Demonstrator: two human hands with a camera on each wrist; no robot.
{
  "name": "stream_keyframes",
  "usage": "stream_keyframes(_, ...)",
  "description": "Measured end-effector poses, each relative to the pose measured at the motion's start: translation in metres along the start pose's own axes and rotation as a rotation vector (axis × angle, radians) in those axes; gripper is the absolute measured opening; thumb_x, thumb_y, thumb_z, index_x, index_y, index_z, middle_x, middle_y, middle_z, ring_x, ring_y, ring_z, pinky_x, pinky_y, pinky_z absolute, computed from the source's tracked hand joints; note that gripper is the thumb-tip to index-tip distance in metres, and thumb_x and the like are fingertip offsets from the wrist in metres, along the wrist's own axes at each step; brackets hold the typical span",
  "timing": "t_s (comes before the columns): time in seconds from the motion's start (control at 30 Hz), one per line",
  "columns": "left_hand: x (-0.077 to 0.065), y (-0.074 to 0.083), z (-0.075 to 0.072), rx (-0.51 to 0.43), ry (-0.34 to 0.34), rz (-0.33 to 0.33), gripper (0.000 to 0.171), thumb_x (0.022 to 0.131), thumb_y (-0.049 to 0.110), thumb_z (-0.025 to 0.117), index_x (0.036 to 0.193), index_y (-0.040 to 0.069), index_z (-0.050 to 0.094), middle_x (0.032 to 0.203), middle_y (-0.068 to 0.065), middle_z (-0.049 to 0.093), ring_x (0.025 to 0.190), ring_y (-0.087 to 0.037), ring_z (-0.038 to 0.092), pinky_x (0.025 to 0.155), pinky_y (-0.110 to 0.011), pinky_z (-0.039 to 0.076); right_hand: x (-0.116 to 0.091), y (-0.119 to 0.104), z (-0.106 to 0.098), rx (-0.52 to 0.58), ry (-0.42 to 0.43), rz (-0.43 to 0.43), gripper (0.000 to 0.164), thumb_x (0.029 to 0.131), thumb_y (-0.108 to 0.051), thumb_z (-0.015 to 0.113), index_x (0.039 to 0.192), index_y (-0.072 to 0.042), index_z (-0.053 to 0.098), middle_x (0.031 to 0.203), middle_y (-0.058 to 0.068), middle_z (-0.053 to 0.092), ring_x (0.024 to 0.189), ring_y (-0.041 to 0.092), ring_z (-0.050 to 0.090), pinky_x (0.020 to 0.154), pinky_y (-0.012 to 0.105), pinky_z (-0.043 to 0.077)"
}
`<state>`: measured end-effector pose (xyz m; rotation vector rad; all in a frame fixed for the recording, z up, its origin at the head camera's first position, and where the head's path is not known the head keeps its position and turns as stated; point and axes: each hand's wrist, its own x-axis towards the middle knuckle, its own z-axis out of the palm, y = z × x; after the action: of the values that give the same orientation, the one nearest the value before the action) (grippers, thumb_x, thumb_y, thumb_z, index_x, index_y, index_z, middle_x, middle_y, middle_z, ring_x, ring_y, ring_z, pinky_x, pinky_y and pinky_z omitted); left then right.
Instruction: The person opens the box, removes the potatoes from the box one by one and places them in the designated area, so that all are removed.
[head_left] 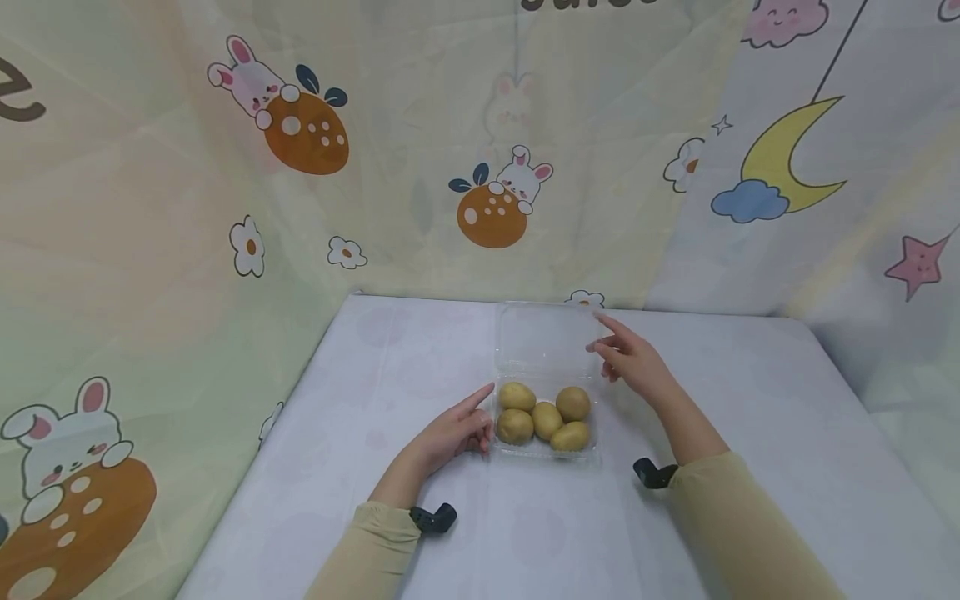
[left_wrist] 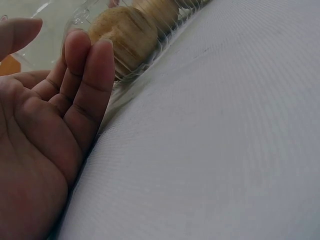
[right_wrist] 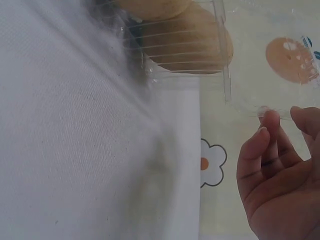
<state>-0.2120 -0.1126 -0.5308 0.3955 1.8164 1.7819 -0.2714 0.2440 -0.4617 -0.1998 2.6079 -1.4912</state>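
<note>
A clear plastic clamshell box (head_left: 546, 454) stands on the white-covered table with its lid (head_left: 547, 337) raised at the back. Several potatoes (head_left: 547, 421) lie in its base; one potato (left_wrist: 125, 37) shows through the ribbed wall in the left wrist view. My left hand (head_left: 453, 433) is at the box's left side, index finger stretched toward its back corner, thumb apart from the fingers. With thumb and fingertips, my right hand (head_left: 633, 358) pinches the lid's right edge, its index finger extended. In the right wrist view that hand (right_wrist: 285, 175) has the thin plastic edge between thumb and fingers.
The white cloth-covered table (head_left: 525, 533) extends around the box on all sides. A printed fabric backdrop (head_left: 405, 150) with rabbits, flowers and a moon hangs behind and beside it. Dark wrist devices (head_left: 433, 519) are worn at both cuffs.
</note>
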Motion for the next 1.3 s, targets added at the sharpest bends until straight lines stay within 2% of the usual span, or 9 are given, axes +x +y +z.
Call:
stream_keyframes(0.13, 0.001, -0.002, -0.001, -0.008, -0.003, -0.005, 0.061, 0.102, 0.029, 0.053, 0.155, 0.039, 0.026, 0.089, -0.005, 0.061, 0.078, -0.017, 0.060, 0.078, -0.035, 0.055, 0.005, 0.002, 0.000, 0.024, -0.009, 0.013, 0.068, 0.101, -0.032, 0.056, 0.155, -0.046, 0.018, 0.127, 0.017, 0.062, 0.077, 0.026, 0.061, 0.069, 0.030, 0.056)
stream_keyframes(0.33, 0.002, -0.003, -0.001, -0.028, -0.013, 0.002, 0.075, 0.094, 0.020, 0.067, 0.155, 0.036, 0.026, 0.088, -0.001, 0.060, 0.076, -0.015, 0.060, 0.076, -0.032, 0.055, 0.013, 0.003, 0.001, 0.041, -0.018, 0.062, 0.074, 0.102, -0.028, 0.056, 0.156, -0.048, 0.009, 0.130, 0.020, 0.061, 0.079, 0.026, 0.062, 0.071, 0.030, 0.056)
stream_keyframes(0.57, 0.002, -0.004, -0.002, -0.030, -0.025, 0.015, 0.081, 0.093, 0.015, 0.068, 0.157, 0.034, 0.023, 0.091, -0.002, 0.061, 0.075, -0.015, 0.061, 0.075, -0.030, 0.055, 0.019, 0.005, 0.002, 0.065, -0.036, 0.101, 0.077, 0.102, -0.025, 0.054, 0.156, -0.048, 0.004, 0.129, 0.019, 0.062, 0.078, 0.026, 0.062, 0.072, 0.031, 0.056)
stream_keyframes(0.67, 0.002, -0.004, -0.002, -0.022, -0.027, 0.020, 0.080, 0.093, 0.014, 0.067, 0.157, 0.034, 0.023, 0.091, -0.002, 0.061, 0.075, -0.014, 0.061, 0.075, -0.030, 0.055, 0.019, 0.006, 0.002, 0.070, -0.066, 0.112, 0.078, 0.102, -0.022, 0.053, 0.155, -0.050, 0.003, 0.132, 0.021, 0.059, 0.079, 0.026, 0.062, 0.073, 0.031, 0.056)
stream_keyframes(0.93, 0.002, -0.003, -0.001, 0.001, -0.026, 0.031, 0.081, 0.093, 0.015, 0.067, 0.158, 0.030, 0.021, 0.090, -0.001, 0.060, 0.074, -0.014, 0.062, 0.075, -0.030, 0.055, 0.019, 0.014, 0.003, 0.065, -0.122, 0.096, 0.079, 0.102, -0.018, 0.052, 0.158, -0.040, 0.002, 0.133, 0.024, 0.057, 0.079, 0.023, 0.061, 0.071, 0.033, 0.054)
stream_keyframes(1.3, 0.002, -0.001, 0.000, -0.007, -0.034, 0.030, 0.081, 0.093, 0.014, 0.068, 0.158, 0.031, 0.022, 0.090, -0.001, 0.060, 0.074, -0.014, 0.061, 0.075, -0.029, 0.054, 0.019, 0.025, 0.003, 0.097, -0.180, 0.177, 0.069, 0.104, -0.025, 0.049, 0.159, -0.034, 0.009, 0.132, 0.018, 0.060, 0.081, 0.022, 0.060, 0.075, 0.033, 0.052)
